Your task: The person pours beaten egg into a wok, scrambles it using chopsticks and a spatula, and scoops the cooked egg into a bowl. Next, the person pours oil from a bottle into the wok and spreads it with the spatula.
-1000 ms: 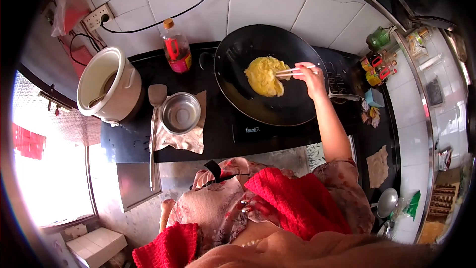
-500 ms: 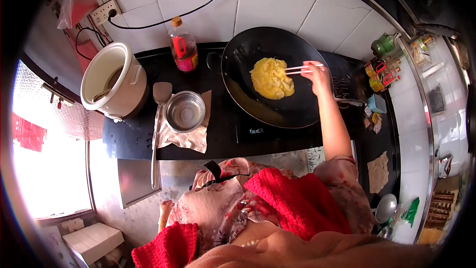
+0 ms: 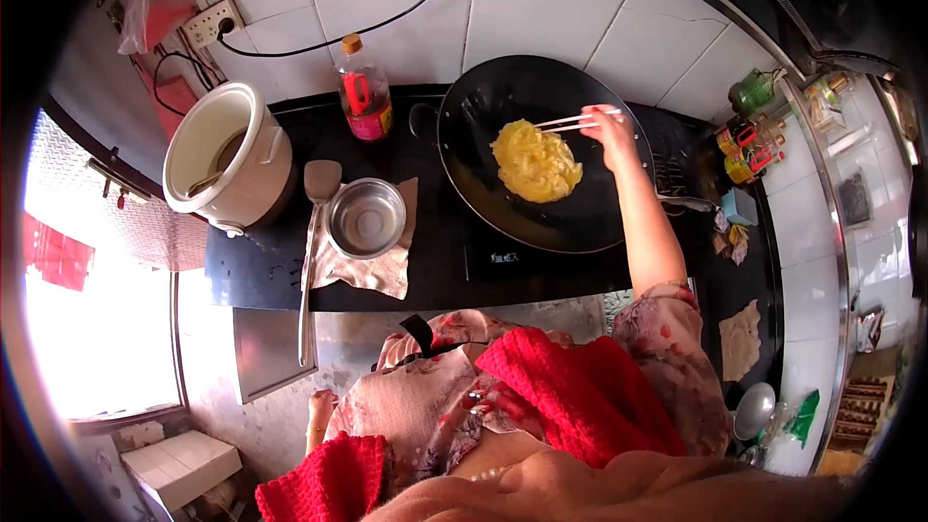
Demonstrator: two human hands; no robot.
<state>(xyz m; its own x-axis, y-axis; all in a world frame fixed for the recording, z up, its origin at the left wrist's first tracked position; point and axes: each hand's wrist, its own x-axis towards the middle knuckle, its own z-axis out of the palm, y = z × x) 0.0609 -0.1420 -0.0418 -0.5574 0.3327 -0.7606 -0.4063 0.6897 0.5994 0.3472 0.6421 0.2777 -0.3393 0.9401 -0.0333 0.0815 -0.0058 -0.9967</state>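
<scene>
My right hand (image 3: 612,138) grips a pair of pale chopsticks (image 3: 565,124), with the fingers closed round their upper ends. Their tips reach the upper edge of a yellow mass of cooked egg (image 3: 537,164). The egg lies in a large black wok (image 3: 483,97), a little left of my hand. Low at my left side, away from the counter, is my left hand (image 3: 323,398). It is small in the view and its fingers are too unclear to read; I see nothing in it.
Left of the wok, a steel bowl (image 3: 365,218) sits on a cloth (image 3: 396,275). A long-handled spatula (image 3: 307,251) lies beside it. Behind stand an oil bottle (image 3: 363,97) and a white pot (image 3: 273,159). Several bottles (image 3: 749,145) are at the right, near a blue box (image 3: 739,207).
The chopstick tips have moved up and left, from the egg's right side to its upper edge. The egg has shifted slightly down and its shape differs. My left hand shows a little more.
</scene>
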